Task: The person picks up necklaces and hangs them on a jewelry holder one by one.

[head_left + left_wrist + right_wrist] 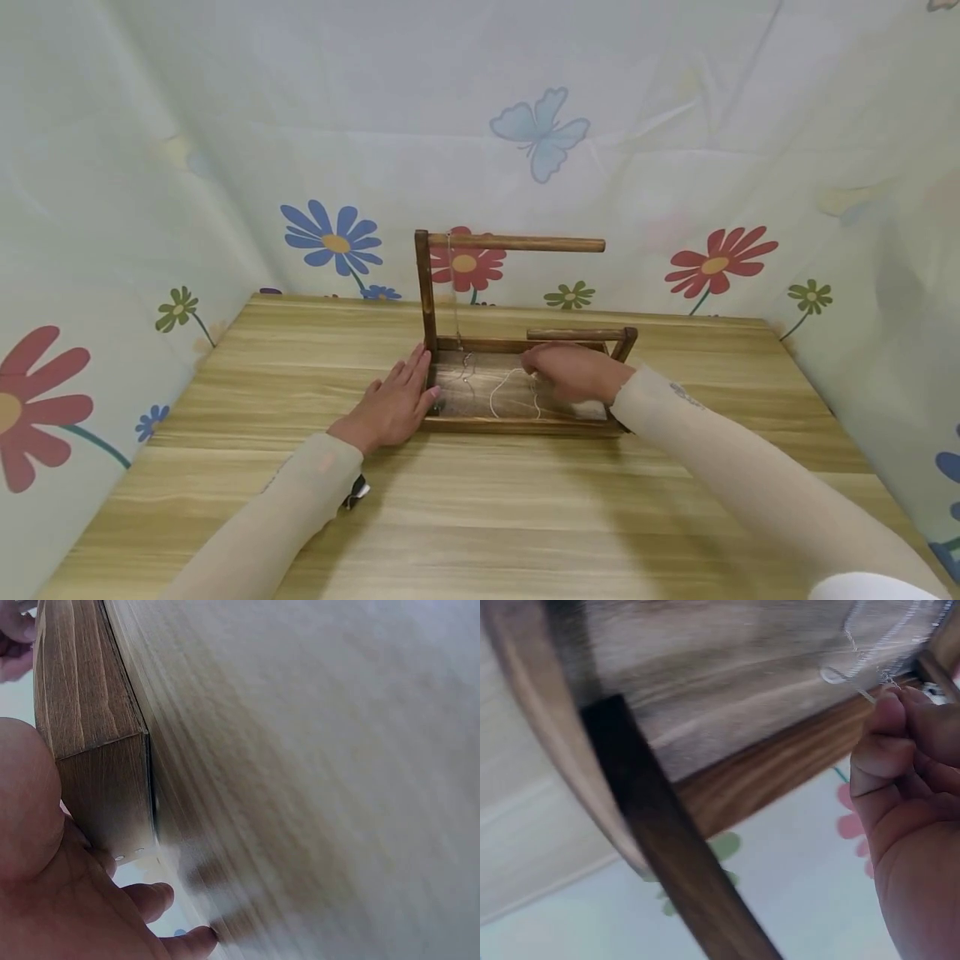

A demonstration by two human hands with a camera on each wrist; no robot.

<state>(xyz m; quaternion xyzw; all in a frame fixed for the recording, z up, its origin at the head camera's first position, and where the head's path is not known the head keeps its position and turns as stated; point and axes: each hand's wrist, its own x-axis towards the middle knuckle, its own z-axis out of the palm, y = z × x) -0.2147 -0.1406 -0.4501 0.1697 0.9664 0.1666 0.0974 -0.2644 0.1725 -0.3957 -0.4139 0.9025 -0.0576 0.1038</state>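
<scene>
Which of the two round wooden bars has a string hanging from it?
The long upper wooden bar: a thin pale string hangs from its left end. The short lower wooden bar, behind the right hand, has none.

We are at a staged recording booth rather than a lived-in room. A cloth backdrop (pixel 480 100) printed with flowers and a butterfly (pixel 542 132) closes off the far edge and both side edges of a wood-grain table (pixel 480 517), hiding whatever room lies behind; its creases show it is hung fabric, not a wall. On the table we see only one wooden stand (pixel 517 333), set near the far edge at the middle. Lighting is even. We see no household or shop furnishings.
</scene>
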